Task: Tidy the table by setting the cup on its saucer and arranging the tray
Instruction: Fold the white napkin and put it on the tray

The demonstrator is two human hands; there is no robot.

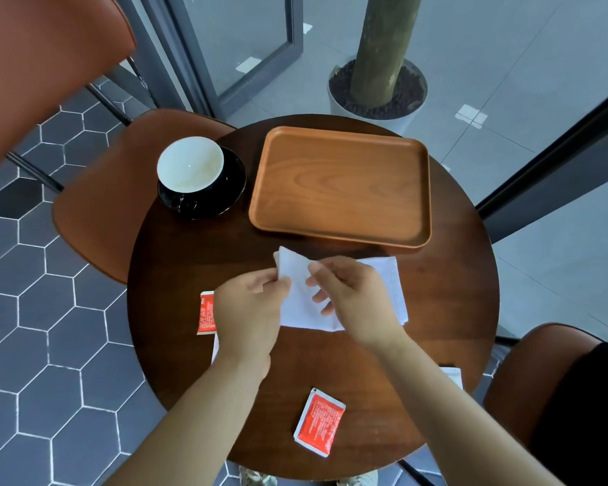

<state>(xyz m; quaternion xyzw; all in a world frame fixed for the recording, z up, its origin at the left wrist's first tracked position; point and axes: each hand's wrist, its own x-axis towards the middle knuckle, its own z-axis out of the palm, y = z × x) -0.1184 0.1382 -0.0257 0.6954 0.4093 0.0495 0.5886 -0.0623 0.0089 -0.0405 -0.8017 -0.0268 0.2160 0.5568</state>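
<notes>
While the cup (190, 165) sits on its saucer (230, 185) at the far left of the round table (176, 345), we pinch a white napkin (297, 303) with both hands near the table's middle. One red packet (205, 313) lies at the left edge, partly covered by our left hand (248, 310), whose thumb and fingers are closed on the napkin's left edge. Our right hand (351, 299) grips the same napkin from the right, fingers closed over it. A second napkin (392, 285) lies underneath, mostly hidden. The tray (341, 185) lies beyond, bare, just beside the saucer. Another red packet (319, 421) lies near us. A white item at the right arm is cut off; we cannot identify it.
</notes>
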